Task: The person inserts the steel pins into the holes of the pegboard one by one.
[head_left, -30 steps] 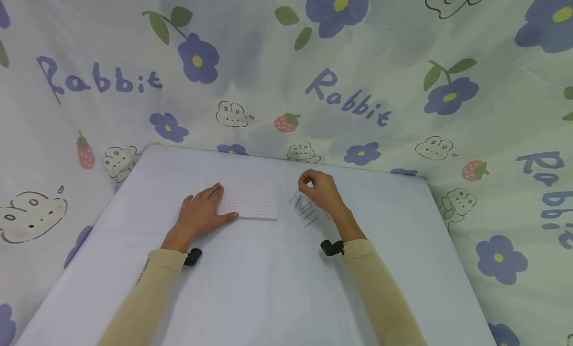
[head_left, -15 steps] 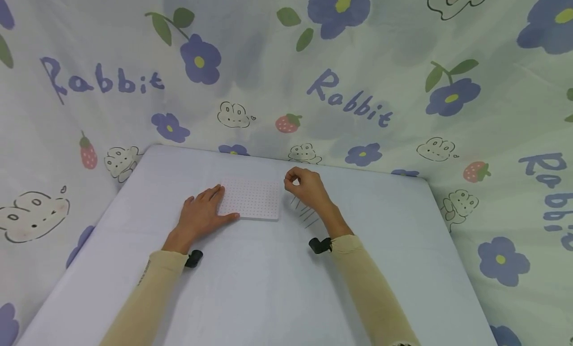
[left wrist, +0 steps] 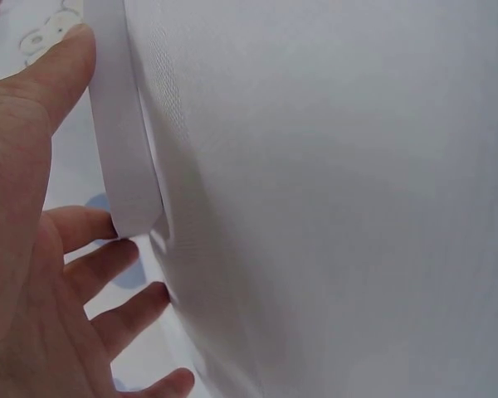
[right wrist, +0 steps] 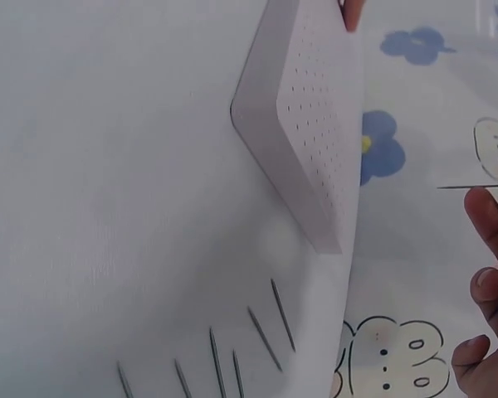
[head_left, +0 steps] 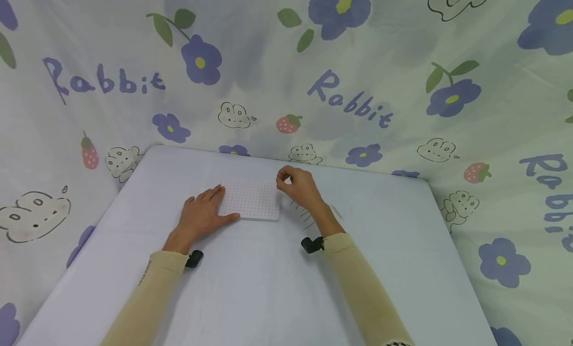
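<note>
Pinches a thin grey metal needle (right wrist: 455,187) in the raised fingertips of the right hand (head_left: 299,186), near the far right corner of a flat white block (head_left: 252,199) dotted with holes. Lays the left hand (head_left: 200,214), fingers spread and nearly straight, against that block's left and near edges. Has loose grey needles (right wrist: 265,338) nearward of the right fingertips, and smooth white tabletop (head_left: 250,276) stretching nearward from the left thumb.

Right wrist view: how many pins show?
7: one pin pinched in the right hand, six pins on the tabletop near the white board. Others may lie out of frame.
</note>
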Demonstrator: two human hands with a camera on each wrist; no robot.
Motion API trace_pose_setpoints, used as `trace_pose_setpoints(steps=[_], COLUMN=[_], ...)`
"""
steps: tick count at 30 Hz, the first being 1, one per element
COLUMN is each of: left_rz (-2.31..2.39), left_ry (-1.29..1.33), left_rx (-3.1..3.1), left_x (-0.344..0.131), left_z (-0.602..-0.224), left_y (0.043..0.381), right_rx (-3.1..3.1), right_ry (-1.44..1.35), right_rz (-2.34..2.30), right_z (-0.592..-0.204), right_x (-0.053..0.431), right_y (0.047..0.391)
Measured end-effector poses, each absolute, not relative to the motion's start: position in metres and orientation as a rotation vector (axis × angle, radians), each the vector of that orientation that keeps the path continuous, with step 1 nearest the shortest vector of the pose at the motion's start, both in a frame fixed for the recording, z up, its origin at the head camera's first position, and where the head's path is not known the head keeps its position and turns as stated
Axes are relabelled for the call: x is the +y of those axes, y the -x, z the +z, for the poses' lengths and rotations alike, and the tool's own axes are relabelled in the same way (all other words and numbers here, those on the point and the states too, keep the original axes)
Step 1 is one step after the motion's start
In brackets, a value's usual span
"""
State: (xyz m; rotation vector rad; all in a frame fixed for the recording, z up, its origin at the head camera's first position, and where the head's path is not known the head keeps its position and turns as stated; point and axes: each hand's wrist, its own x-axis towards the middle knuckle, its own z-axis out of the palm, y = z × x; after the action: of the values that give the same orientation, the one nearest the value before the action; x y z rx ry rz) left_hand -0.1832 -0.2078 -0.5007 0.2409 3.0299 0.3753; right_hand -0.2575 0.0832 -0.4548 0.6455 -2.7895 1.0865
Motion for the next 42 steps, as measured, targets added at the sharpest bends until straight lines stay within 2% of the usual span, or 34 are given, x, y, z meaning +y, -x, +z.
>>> trace_pose_setpoints(steps=[25,42], left_rz=[0.380,0.394], left_ry=[-0.243,-0.253], left_rx=[3.034,3.055], left_x=[-0.207,-0.208], left_z=[-0.497,-0.501], left_y=[0.183,0.182], right_rx=[-2.847,-2.893], right_ry=[-0.698,-0.726], right_rz=[1.111,1.031], right_z=[-0.466,-0.481], right_x=[0.043,0.033], right_y=[0.261,0.263])
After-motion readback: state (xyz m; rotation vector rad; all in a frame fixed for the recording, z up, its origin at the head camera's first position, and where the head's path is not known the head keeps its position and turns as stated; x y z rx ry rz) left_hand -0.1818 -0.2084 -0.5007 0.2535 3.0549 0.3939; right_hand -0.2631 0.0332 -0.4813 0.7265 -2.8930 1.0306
